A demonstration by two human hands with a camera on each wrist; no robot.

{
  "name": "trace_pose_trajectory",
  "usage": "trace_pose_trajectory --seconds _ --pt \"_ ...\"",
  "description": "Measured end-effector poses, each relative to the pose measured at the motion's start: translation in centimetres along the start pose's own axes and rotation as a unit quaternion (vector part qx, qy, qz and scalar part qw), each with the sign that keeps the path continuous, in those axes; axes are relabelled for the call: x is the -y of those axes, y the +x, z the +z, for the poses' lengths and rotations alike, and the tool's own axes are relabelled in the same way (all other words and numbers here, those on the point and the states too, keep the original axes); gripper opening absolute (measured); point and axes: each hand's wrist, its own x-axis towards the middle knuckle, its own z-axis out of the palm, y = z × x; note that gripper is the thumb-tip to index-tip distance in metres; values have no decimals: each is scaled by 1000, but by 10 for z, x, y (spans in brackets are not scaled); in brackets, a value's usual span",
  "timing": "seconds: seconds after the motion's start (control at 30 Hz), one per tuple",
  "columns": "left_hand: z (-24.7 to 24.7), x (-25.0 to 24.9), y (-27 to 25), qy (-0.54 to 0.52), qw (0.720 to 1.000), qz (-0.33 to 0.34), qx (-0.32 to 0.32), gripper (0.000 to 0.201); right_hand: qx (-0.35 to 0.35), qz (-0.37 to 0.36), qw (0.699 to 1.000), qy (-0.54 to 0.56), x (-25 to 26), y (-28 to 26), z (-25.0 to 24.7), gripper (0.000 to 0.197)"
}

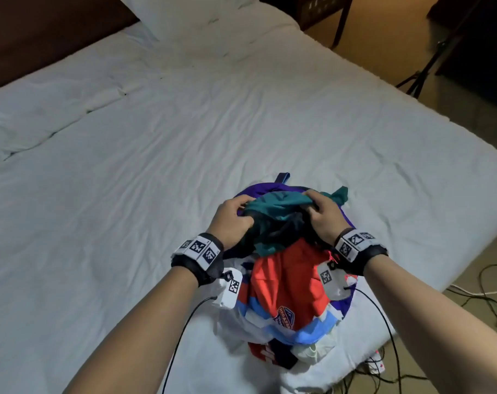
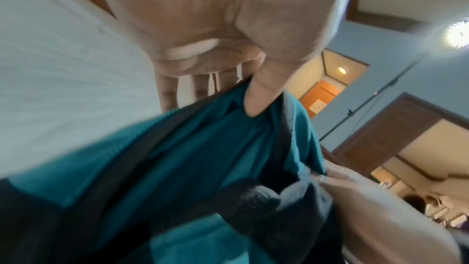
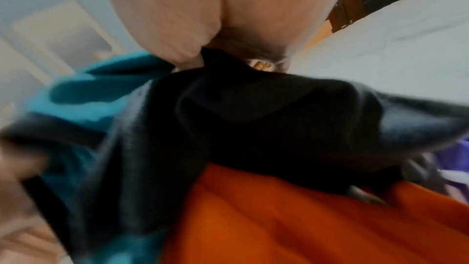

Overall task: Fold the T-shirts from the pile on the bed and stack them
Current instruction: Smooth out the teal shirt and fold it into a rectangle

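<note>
Teal T-shirt (image 1: 273, 207) lies atop the pile (image 1: 287, 282), near-right on the bed (image 1: 156, 166). It is bunched and gripped by left hand (image 1: 233, 220) and right hand (image 1: 324, 214) at opposite ends, its span running left-right between them; both equally near. Lift is judged next.

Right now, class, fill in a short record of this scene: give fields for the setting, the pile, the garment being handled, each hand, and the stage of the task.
setting: bed with a white sheet; pillow at the far end
pile: unfolded shirts heaped near the bed's near edge; orange, white, light blue and purple visible
garment handled: teal and black shirt on top of the pile
left hand: grips the shirt's left side
right hand: grips its right side
stage: no folded stack in view
</note>
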Motion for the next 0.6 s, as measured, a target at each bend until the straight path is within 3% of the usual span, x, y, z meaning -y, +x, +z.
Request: trace_pose_trajectory --seconds 0.1,0.2,0.3,0.37,0.47,0.53,0.6 --pt "6 -18 -4 4 998 26 49 69 19 -43 999 3 32 12 -12 16" --pt "19 -43 -2 47 996 69 19 49 28 -66 997 28 58 13 -13 16" --pt "18 -57 4 9 997 66 -27 20 -37 -66 993 85 62 4 -9 18" --pt "13 -60 7 -24 996 71 -45 12 -30 -44 993 101 49 -6 -2 37" --pt "7 -72 -5 -121 988 92 -18 17 32 -1 999 -25 12 -18 10 61" --pt "-2 -79 -14 -179 979 96 -24 20 63 35 996 -49 -10 -23 14 39" --pt "-17 -73 -18 -208 971 80 -81 18 56 47 997 4 -19 -24 14 16"
